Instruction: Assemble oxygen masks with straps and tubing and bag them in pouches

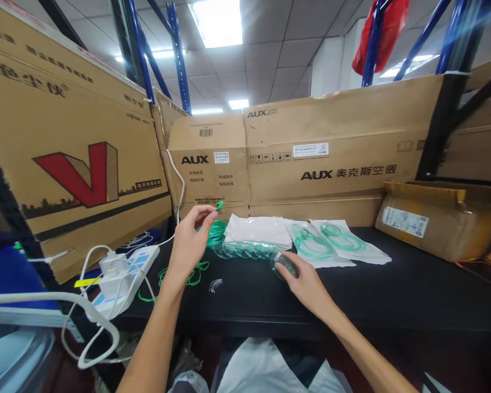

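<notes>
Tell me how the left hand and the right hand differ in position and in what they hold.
The left hand is higher in the picture; the right hand is lower. The left hand pinches a green strip, while the right hand grips a clear, rounded piece. Both are bare.

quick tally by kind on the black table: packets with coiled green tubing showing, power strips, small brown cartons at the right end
Packets with coiled green tubing: 2
Power strip: 1
Small brown carton: 1
Total: 4
</notes>
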`<state>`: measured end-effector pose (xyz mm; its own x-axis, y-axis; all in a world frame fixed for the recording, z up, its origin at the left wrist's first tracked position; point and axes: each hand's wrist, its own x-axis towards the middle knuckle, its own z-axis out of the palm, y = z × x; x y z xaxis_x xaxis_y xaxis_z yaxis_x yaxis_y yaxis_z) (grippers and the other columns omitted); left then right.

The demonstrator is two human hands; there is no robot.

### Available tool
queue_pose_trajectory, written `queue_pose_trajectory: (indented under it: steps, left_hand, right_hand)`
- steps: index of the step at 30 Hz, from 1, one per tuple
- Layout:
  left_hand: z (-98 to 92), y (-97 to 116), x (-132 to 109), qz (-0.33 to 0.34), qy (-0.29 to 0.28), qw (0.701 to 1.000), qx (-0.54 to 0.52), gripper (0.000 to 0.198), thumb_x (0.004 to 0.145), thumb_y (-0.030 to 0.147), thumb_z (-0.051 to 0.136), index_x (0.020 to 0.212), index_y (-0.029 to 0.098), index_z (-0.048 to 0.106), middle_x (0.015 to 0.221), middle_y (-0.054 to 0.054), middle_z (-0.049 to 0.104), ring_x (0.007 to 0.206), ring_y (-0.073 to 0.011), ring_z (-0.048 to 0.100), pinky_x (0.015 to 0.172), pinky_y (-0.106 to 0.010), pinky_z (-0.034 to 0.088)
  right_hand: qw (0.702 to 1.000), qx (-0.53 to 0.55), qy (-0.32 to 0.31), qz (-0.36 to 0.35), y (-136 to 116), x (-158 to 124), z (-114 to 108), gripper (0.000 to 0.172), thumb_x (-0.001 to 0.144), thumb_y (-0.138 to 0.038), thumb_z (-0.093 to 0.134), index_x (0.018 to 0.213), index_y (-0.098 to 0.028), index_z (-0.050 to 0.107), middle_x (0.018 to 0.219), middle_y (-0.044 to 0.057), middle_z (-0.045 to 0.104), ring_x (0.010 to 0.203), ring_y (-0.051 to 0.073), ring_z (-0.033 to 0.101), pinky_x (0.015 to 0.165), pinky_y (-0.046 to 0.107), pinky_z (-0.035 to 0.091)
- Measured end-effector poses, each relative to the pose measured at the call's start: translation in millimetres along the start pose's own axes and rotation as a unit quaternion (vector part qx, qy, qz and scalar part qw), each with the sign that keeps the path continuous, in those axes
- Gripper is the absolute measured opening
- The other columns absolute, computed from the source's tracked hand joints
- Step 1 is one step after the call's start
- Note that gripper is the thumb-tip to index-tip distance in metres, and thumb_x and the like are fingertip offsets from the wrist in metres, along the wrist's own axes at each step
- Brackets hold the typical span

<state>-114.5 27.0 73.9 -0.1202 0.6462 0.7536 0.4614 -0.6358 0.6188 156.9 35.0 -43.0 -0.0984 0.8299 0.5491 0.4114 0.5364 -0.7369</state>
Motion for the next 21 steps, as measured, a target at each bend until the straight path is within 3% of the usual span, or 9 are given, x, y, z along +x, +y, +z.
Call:
queue_pose_trajectory:
  steps: [2, 4, 6, 8, 12, 17, 21]
  left_hand:
    - [10.8, 10.7, -3.5, 0.002, -0.069, 0.997, -0.038, 0.026, 0.096, 0.043, 0.062, 0.106, 0.019, 0.064, 0.112, -0.008, 0.076, 0.109, -0.0234, 0.07, 0.098, -0.033, 0.05]
    - [21.9, 14.6, -15.4, 0.001, -0.18, 0.983, -0.028, 0.025, 0.097, 0.043, 0.059, 0.105, 0.02, 0.066, 0.107, -0.006, 0.076, 0.105, -0.0218, 0.069, 0.095, -0.032, 0.049]
    - [33.6, 10.8, -32.0, 0.002, -0.292, 0.956, 0.013, 0.024, 0.099, 0.041, 0.057, 0.101, 0.02, 0.069, 0.102, -0.004, 0.076, 0.098, -0.0204, 0.068, 0.092, -0.031, 0.048]
    - [45.3, 1.2, -47.5, 0.002, -0.365, 0.93, 0.046, 0.022, 0.099, 0.037, 0.057, 0.099, 0.021, 0.073, 0.1, -0.002, 0.075, 0.096, -0.0195, 0.066, 0.089, -0.029, 0.047]
    - [63.2, -21.0, -62.1, -0.009, -0.418, 0.906, 0.07, 0.018, 0.098, 0.033, 0.06, 0.1, 0.024, 0.075, 0.105, -0.002, 0.074, 0.102, -0.0203, 0.064, 0.091, -0.028, 0.045]
    - [69.5, -39.3, -57.4, -0.004, -0.444, 0.894, 0.066, 0.016, 0.099, 0.027, 0.059, 0.099, 0.026, 0.075, 0.103, 0.001, 0.072, 0.103, -0.0185, 0.063, 0.093, -0.026, 0.043]
    - [68.7, -48.9, -53.6, 0.009, -0.454, 0.889, 0.052, 0.016, 0.099, 0.023, 0.059, 0.096, 0.025, 0.074, 0.101, 0.002, 0.072, 0.101, -0.0169, 0.064, 0.093, -0.024, 0.042]
  right_hand:
    - [0.999, -0.032, -0.015, -0.013, -0.8, 1.8, -12.3, 0.038, 0.094, -0.041, 0.061, 0.126, -0.023, 0.069, 0.127, 0.011, 0.071, 0.12, 0.03, 0.064, 0.108, 0.046, 0.045]
    - [0.997, -0.062, -0.038, -0.014, 1.9, 1.8, -26.0, 0.038, 0.092, -0.04, 0.065, 0.125, -0.025, 0.071, 0.127, 0.01, 0.072, 0.123, 0.032, 0.063, 0.11, 0.048, 0.043]
    - [0.994, -0.089, -0.064, -0.004, 7.1, -1.3, -38.3, 0.039, 0.089, -0.042, 0.068, 0.125, -0.028, 0.073, 0.125, 0.009, 0.073, 0.124, 0.035, 0.062, 0.11, 0.051, 0.043]
    - [0.99, -0.111, -0.09, 0.01, 11.8, -6.5, -47.6, 0.04, 0.089, -0.043, 0.07, 0.127, -0.032, 0.072, 0.125, 0.009, 0.073, 0.125, 0.036, 0.062, 0.108, 0.052, 0.043]
    - [0.977, -0.174, -0.123, 0.006, 10.2, -12.5, -56.3, 0.048, 0.091, -0.047, 0.068, 0.138, -0.037, 0.064, 0.139, 0.01, 0.064, 0.133, 0.036, 0.056, 0.111, 0.054, 0.042]
    - [0.955, -0.23, -0.144, -0.118, -1.6, -6.5, -49.0, 0.031, 0.1, -0.036, 0.058, 0.13, -0.034, 0.067, 0.131, 0.009, 0.064, 0.12, 0.03, 0.062, 0.102, 0.048, 0.052]
    - [0.923, -0.278, -0.159, -0.213, -1.9, -6.5, -31.4, 0.034, 0.097, -0.019, 0.058, 0.125, -0.033, 0.069, 0.133, 0.009, 0.061, 0.137, 0.032, 0.049, 0.112, 0.055, 0.047]
